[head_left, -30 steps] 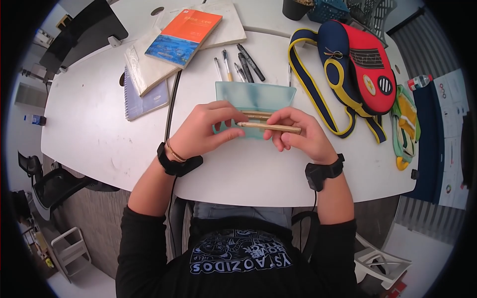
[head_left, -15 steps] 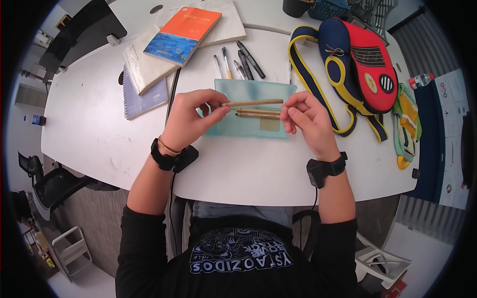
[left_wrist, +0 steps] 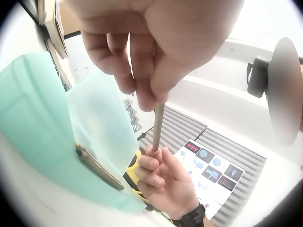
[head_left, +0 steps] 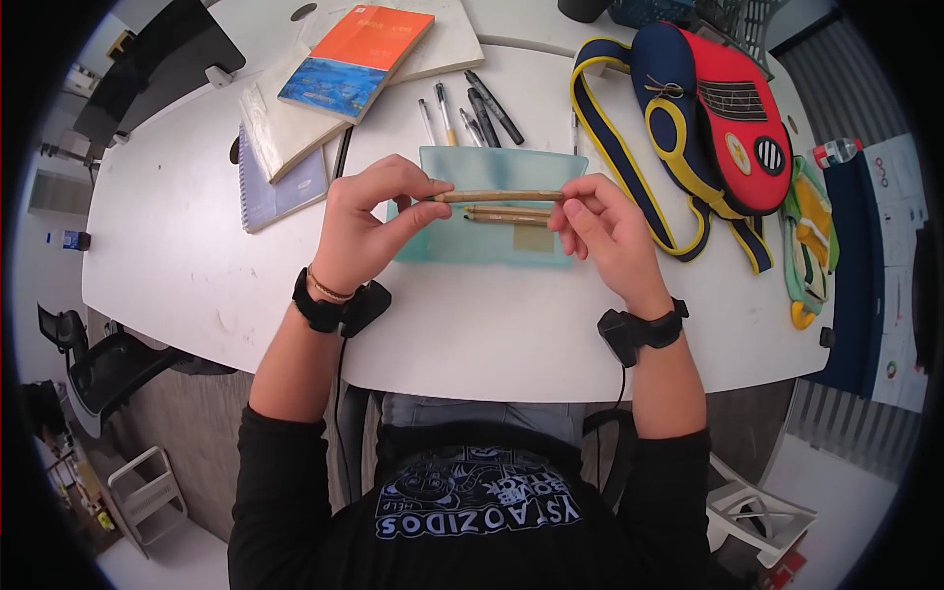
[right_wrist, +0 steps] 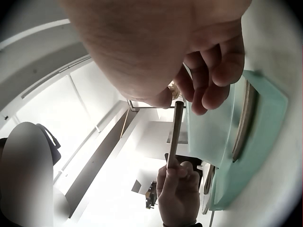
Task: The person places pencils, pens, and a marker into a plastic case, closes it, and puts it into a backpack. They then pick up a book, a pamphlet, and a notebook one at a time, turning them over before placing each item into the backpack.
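A wooden pencil (head_left: pixel 497 196) spans the space between the hands, level above an opened translucent teal case (head_left: pixel 497 167). The left hand (head_left: pixel 379 211) pinches its left end between thumb and fingers. Around its other end are the fingertips of the right hand (head_left: pixel 615 236); in the right wrist view the thumb and fingers stand slightly apart beside the pencil (right_wrist: pixel 174 137). More wooden pencils (head_left: pixel 511 214) lie on the case, below the held one. The left wrist view shows the pencil (left_wrist: pixel 158 127) pointing from the left fingertips toward the right hand (left_wrist: pixel 173 182).
Several pens (head_left: pixel 482 116) lie behind the case. Books (head_left: pixel 359 59) and a spiral notebook (head_left: pixel 280 187) are at the back left. To the right sits a red and navy bag (head_left: pixel 723 118), its strap (head_left: pixel 615 157) looping beside the right hand.
The left hand has turned and raised the pencil a little above the case. Its free end now meets the right fingertips; half a second ago a small gap showed there.
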`<state>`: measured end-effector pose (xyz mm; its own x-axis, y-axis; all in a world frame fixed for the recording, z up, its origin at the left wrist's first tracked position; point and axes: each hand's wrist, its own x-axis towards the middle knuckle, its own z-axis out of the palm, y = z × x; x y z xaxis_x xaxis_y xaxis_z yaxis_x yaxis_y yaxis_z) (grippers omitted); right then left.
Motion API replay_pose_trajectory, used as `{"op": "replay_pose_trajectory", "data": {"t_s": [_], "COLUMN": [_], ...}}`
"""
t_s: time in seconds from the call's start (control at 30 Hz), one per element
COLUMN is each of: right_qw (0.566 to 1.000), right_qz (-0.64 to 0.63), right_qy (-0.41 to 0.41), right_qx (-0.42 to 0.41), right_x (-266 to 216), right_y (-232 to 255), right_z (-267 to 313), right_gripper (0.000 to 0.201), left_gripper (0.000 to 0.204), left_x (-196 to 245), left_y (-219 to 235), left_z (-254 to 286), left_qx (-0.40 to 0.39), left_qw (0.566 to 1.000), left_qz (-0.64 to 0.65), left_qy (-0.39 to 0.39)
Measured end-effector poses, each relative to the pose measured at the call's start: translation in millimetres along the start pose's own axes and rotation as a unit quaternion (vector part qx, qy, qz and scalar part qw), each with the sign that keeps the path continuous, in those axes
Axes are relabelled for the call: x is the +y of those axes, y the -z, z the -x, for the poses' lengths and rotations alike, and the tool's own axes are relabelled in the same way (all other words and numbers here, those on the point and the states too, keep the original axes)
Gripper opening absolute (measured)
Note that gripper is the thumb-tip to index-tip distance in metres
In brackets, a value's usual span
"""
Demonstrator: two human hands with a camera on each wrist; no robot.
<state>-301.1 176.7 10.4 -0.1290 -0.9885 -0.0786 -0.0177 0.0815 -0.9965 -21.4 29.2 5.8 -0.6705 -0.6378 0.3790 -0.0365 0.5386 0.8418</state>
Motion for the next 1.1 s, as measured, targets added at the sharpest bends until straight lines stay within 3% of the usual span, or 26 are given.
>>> {"op": "replay_pose_trajectory", "data": {"t_s": [0.27, 0.53, 0.83, 1.1], "right_qw": [0.999, 0.999, 0.998, 0.997], "right_qz": [-0.04, -0.045, -0.034, -0.047], "right_qy": [0.019, 0.022, 0.043, 0.057], "right_qx": [0.001, 0.002, 0.011, 0.022], "right_x": [-2, -5, -6, -5], "right_y": [1, 3, 4, 6], "right_z": [1, 2, 5, 6], "right_gripper": [0.012, 0.012, 0.012, 0.011], "left_gripper": [0.02, 0.017, 0.016, 0.016], "left_x": [4, 6, 0, 4], "left_y": [-5, -1, -1, 2], "left_z": [-4, -2, 0, 0], "left_qx": [0.016, -0.004, 0.015, -0.012], "left_qw": [0.999, 0.995, 0.997, 0.998], "left_qz": [-0.036, 0.041, 0.067, 0.047], "left_qy": [-0.019, 0.088, 0.038, 0.039]}}
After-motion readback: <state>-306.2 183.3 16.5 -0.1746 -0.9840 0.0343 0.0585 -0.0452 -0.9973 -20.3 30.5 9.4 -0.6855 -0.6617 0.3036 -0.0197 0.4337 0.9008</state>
